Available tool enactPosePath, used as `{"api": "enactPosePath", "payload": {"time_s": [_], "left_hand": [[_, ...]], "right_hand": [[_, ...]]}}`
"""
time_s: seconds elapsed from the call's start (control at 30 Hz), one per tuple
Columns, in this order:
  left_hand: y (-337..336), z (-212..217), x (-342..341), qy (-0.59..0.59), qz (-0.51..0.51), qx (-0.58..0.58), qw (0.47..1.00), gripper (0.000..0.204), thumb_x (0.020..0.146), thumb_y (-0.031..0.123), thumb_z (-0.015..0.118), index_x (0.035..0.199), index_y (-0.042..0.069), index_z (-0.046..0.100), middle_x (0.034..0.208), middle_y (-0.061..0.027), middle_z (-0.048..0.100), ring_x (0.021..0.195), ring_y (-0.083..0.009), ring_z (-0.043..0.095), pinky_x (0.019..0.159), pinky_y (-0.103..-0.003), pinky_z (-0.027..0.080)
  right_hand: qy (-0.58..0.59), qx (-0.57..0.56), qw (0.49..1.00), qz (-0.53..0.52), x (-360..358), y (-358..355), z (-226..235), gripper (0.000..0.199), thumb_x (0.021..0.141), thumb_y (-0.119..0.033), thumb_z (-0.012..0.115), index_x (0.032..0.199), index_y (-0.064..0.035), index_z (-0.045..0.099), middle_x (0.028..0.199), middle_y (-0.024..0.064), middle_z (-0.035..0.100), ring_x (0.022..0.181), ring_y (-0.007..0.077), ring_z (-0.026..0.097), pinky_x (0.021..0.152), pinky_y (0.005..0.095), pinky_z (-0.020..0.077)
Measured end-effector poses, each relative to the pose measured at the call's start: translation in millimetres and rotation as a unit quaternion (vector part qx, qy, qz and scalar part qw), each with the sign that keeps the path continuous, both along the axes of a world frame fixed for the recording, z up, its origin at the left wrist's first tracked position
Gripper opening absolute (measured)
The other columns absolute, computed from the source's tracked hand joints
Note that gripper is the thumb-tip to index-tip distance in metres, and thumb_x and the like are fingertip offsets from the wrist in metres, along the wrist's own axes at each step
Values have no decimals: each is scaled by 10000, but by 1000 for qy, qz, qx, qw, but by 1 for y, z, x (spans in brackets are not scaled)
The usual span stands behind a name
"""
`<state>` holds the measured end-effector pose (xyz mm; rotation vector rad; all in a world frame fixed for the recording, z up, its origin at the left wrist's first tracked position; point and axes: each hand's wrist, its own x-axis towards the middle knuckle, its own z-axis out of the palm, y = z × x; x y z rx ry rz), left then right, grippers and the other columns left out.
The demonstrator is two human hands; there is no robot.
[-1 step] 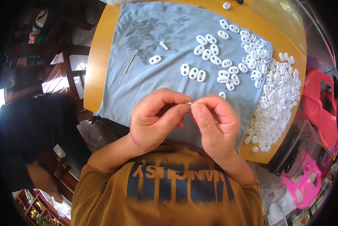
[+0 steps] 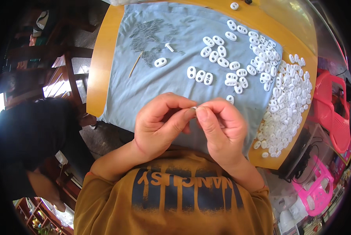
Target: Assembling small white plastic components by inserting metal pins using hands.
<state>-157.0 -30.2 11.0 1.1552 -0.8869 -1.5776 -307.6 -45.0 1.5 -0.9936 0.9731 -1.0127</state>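
Fingertips [image 2: 189, 103] of left hand [image 2: 158, 117] and right hand [image 2: 223, 127] were pinched closed on a small white piece [image 2: 194, 107], mostly hidden, above blue cloth [image 2: 152, 86]. Handling appeared unfinished. Two-holed white parts [image 2: 200, 76] lay grouped, a larger pile [image 2: 286, 105] rightward; completed count undeterminable.

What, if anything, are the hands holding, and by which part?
A small white piece, pinched by the left hand and right hand together; they hide too much of it to tell which part.
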Motion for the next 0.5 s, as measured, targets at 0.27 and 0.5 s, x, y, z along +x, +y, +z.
{"api": "enactPosePath", "payload": {"time_s": [0.27, 0.5], "left_hand": [[6, -7, 9, 18, 43, -17, 999, 132, 888, 4, 561, 1018, -16, 558, 887, -78, 631, 671, -89, 567, 594, -202, 472], [4, -9, 21, 32, 88, -34, 995, 137, 880, 18, 579, 1013, -11, 563, 861, -68, 625, 654, -80, 550, 575, -190, 447]], "right_hand": [[79, -43, 996, 7, 5, -1, 10, 96, 859, -68, 621, 902, 15, 601, 785, 67, 591, 664, 105, 548, 570, 226, 426], [518, -306, 797, -54, -29, -25, 7, 223, 764, -55, 660, 977, -22, 603, 900, 106, 555, 812, 288, 546, 707, 377, 438]]}}
